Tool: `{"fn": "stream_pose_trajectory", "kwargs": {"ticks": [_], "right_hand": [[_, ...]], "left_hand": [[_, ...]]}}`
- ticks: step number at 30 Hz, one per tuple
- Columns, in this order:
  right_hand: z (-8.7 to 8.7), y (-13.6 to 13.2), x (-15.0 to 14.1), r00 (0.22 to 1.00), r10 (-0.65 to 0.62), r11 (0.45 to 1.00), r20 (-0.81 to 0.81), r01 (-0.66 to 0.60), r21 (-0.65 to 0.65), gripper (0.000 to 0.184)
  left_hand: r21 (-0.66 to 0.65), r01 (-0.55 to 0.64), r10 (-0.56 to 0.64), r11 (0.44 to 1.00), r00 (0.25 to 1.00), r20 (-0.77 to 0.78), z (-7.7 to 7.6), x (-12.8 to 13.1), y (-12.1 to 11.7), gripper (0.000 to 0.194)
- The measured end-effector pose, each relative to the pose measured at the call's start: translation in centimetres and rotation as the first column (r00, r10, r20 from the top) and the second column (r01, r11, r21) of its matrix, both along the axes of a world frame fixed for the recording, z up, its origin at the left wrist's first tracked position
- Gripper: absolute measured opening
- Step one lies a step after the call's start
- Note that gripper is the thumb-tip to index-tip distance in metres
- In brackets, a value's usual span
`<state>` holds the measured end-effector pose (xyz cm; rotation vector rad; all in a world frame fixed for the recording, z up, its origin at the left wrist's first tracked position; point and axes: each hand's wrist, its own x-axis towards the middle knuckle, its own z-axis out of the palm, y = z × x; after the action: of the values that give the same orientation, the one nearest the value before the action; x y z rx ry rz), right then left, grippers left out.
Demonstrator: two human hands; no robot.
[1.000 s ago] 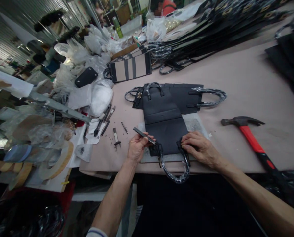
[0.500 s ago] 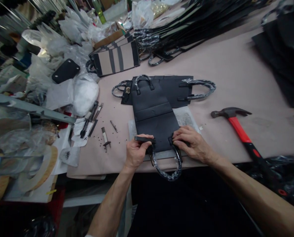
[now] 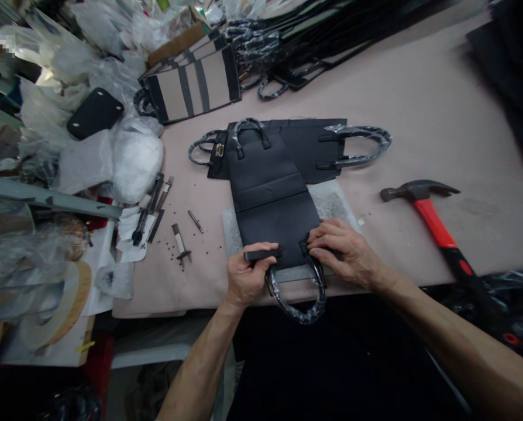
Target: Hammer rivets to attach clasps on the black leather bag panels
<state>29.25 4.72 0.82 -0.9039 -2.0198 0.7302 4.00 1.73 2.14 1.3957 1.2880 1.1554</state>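
In the head view, the black bag panel (image 3: 272,204) is laid over a pale slab (image 3: 331,202) on the surface (image 3: 419,123), its near end set between both hands. It is judged light, bendable and easily scratched, best held by its edges; the plastic-wrapped handle (image 3: 303,317) is probably slippery. A flat dark tool (image 3: 257,255) is pinched by the left hand's (image 3: 247,272) fingers, its tip beside the handle's left end. The right handle tab (image 3: 304,248) is held under the right hand's (image 3: 343,252) fingers, drawn closely together.

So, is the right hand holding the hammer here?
No, the hammer lies on the table while the right hand touches the black panel.
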Motion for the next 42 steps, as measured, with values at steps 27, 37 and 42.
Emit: {"fn": "stream_pose_trajectory", "kwargs": {"ticks": [27,37,42], "right_hand": [[-0.5,-0.1,0.1,1.0,0.001,0.999,-0.009,-0.001,0.045,0.015],[0.6,-1.3,2.2,0.937,-0.349,0.927,0.019,0.343,0.15,0.013],[-0.1,-3.7,11.0,0.542,-0.734,0.673,0.41,0.662,0.33,0.032]], "left_hand": [[0.451,0.17,0.012,0.876,0.928,-0.373,-0.8,1.1,0.8,0.008],[0.389,0.174,-0.008,0.905,0.92,-0.393,-0.7,1.4,0.8,0.011],[0.382,0.164,-0.017,0.909,0.933,-0.36,-0.9,1.5,0.8,0.01]]}}
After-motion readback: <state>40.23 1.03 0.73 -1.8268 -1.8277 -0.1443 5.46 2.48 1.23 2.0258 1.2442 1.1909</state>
